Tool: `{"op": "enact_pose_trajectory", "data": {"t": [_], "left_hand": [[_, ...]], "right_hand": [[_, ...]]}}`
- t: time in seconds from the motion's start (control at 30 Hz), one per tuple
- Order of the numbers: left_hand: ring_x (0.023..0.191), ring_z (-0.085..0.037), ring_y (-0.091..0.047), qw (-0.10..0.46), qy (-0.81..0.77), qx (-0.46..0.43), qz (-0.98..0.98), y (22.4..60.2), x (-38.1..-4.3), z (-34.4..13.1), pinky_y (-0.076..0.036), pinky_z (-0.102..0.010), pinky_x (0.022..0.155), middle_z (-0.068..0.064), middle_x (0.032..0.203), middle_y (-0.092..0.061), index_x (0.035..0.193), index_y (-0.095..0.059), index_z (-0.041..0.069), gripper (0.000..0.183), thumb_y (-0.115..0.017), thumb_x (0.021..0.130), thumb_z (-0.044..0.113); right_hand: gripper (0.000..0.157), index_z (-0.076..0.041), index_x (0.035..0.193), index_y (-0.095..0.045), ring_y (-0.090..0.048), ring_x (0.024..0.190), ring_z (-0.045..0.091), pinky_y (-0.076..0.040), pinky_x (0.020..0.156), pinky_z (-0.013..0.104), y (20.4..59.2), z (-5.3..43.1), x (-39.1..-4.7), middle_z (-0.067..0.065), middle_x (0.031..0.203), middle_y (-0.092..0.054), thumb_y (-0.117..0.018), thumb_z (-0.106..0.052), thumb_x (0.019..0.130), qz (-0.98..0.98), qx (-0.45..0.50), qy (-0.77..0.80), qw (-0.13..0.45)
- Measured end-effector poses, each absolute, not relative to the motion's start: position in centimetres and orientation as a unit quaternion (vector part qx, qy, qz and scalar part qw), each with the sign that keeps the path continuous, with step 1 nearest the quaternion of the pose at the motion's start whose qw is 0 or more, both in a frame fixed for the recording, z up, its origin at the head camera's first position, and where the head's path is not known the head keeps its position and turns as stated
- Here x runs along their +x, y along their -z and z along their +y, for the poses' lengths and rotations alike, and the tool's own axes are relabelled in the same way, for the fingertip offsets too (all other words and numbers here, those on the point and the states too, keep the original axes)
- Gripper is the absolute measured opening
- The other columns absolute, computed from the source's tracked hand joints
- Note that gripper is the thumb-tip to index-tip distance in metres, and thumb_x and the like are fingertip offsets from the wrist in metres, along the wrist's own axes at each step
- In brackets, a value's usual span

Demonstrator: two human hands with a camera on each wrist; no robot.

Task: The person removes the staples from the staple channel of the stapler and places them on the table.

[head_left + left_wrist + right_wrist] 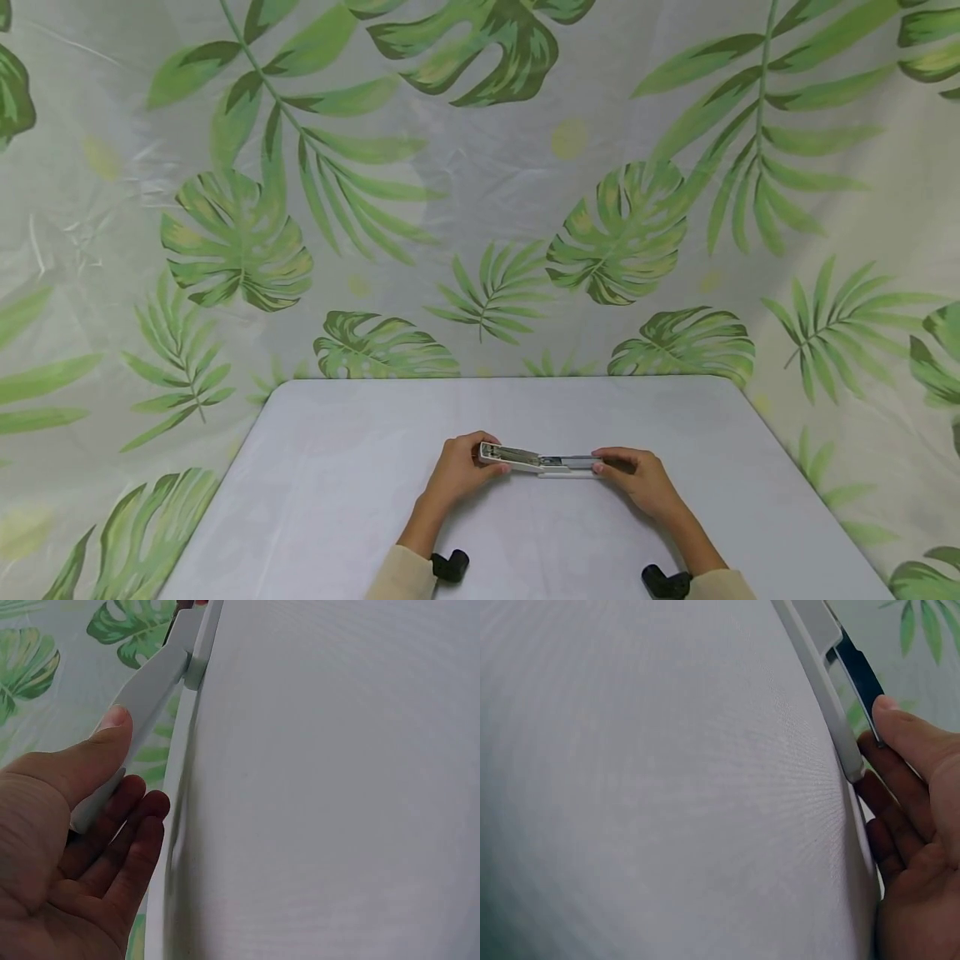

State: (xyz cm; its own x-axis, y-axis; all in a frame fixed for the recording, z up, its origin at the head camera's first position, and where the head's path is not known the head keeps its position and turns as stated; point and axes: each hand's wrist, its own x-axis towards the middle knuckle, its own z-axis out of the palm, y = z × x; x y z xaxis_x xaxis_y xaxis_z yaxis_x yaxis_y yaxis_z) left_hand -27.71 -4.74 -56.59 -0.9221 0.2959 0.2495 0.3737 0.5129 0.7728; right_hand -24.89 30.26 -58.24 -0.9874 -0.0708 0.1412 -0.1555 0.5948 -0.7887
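Observation:
A white stapler (517, 457) is folded wide open above the table, its top cover swung back to the left with the inner side facing up. My left hand (459, 468) grips the end of that cover, thumb on the near side. In the left wrist view, the thumb of the left hand (56, 855) presses the white cover (154, 686). My right hand (639, 482) is at the other end, where it pinches the metal staple rail (861, 675). Below the rail runs the white base (838, 724), close to the fingers of the right hand (922, 817).
The white-covered table (337, 425) has its far edge just behind the stapler. Beyond hangs a curtain (510, 183) with green leaf prints. Black wrist cameras sit by the left sleeve (401, 575) and the right sleeve (723, 586).

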Motion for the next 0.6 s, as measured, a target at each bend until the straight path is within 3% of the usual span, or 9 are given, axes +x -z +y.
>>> {"op": "enact_pose_trajectory", "data": {"t": [0.2,0.4,0.6], "left_hand": [[0.063,-0.002,-0.047,0.041,0.449,-0.190,-0.872,56.61,-27.64,-4.76,-0.041,-0.019,0.057,0.008,0.081,-0.069,0.104,-0.075,0.017,0.038,-0.091,0.077,0.038],[0.064,-0.003,-0.045,0.044,0.440,-0.193,-0.876,56.30,-27.47,-4.66,-0.040,-0.019,0.057,0.007,0.084,-0.070,0.106,-0.075,0.018,0.038,-0.091,0.078,0.037],[0.092,-0.009,-0.065,0.053,0.433,-0.206,-0.876,55.62,-27.27,-4.11,-0.054,-0.027,0.082,0.004,0.108,-0.077,0.116,-0.075,0.017,0.042,-0.088,0.082,0.038]], "right_hand": [[0.025,-0.021,0.111,-0.080,-0.067,0.108,0.005,-0.054,0.094,0.024,58.28,30.24,-24.83,-0.001,0.114,-0.078,-0.080,-0.035,0.090,-0.891,0.069,-0.447,0.050],[0.027,-0.022,0.113,-0.079,-0.068,0.111,0.011,-0.054,0.096,0.027,58.22,30.13,-24.83,-0.001,0.115,-0.077,-0.080,-0.037,0.090,-0.895,0.063,-0.440,0.047],[0.028,-0.022,0.115,-0.079,-0.069,0.113,0.018,-0.054,0.098,0.030,58.02,29.99,-24.74,-0.001,0.116,-0.077,-0.079,-0.037,0.091,-0.897,0.059,-0.436,0.044]]}}
